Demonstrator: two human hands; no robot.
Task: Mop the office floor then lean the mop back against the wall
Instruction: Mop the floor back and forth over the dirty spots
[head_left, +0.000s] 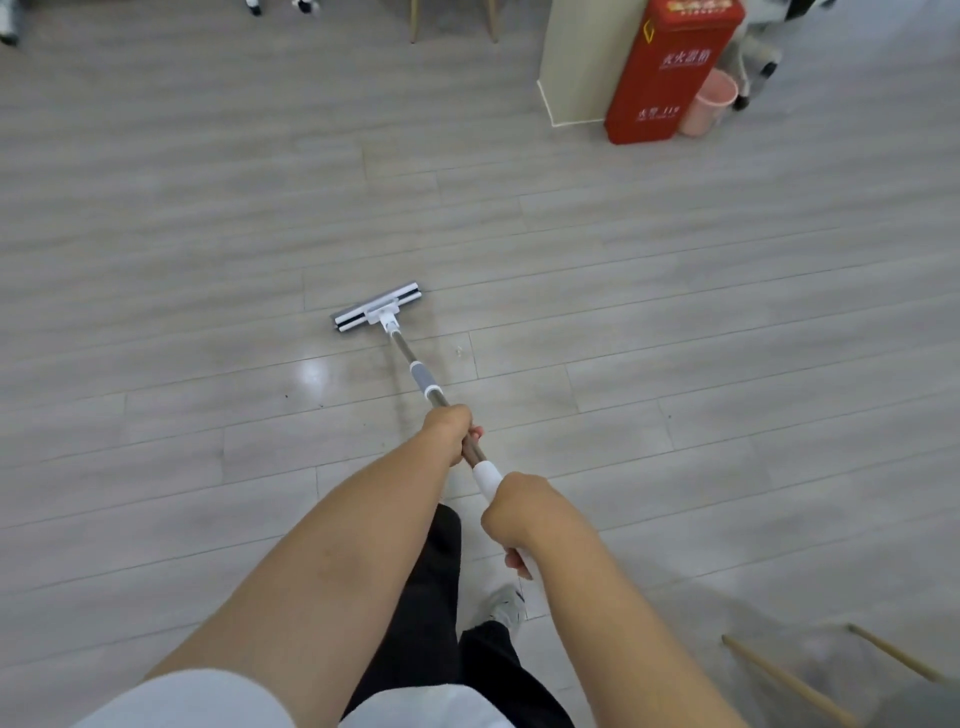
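Observation:
A flat mop lies with its white and grey head (377, 306) on the grey plank floor (208, 234), a little ahead of me. Its metal handle (415, 371) slants back toward my body. My left hand (448, 431) grips the bare metal part of the handle, further down the pole. My right hand (519, 512) grips the white upper end, closer to me. A wet sheen shows on the planks just left of the handle.
A red fire-extinguisher cabinet (665, 73) stands against a cream pillar (576, 57) at the far right, with a pink bin (709, 101) beside it. Wooden chair legs (779, 675) are at the near right, others (452, 21) at the far top. My dark trousers and shoe (506, 608) are below.

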